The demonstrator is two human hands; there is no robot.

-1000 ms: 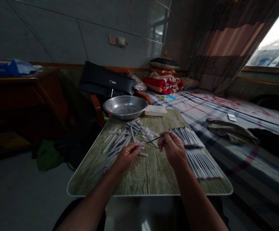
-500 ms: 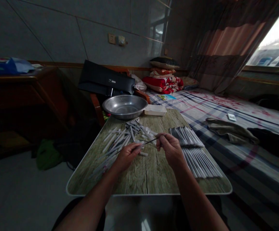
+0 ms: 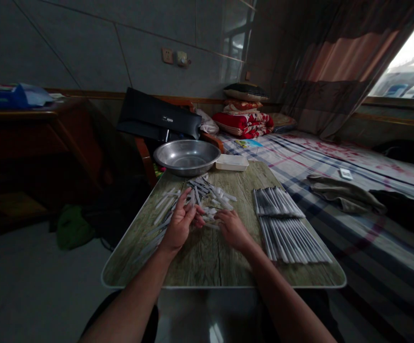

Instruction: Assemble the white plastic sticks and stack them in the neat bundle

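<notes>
Over the middle of the table, my left hand [image 3: 181,223] is raised, with its index finger pointing up and the other fingers curled in. What the curled fingers hold, if anything, I cannot make out. My right hand [image 3: 232,229] is lower, its bent fingertips at the small whitish pieces [image 3: 212,213] on the tabletop; their grip is hidden. Loose pale, slim tubes [image 3: 164,209] lie scattered beside and beyond my left hand. At the right, slim white pen-like sticks with dark ends [image 3: 278,202] lie side by side, above a second row of sticks [image 3: 294,240].
A metal basin [image 3: 187,157] and a shallow white tray [image 3: 231,163] stand at the far edge of the wood-patterned table [image 3: 207,274]. Behind them a black monitor [image 3: 160,116] leans on a chair. A bed with a checked sheet [image 3: 285,166] adjoins the right side.
The thin dark rod stretched between both hands is no longer clearly seen. My right hand has moved left and down to the small pieces; my left hand has turned, its index finger rising.
</notes>
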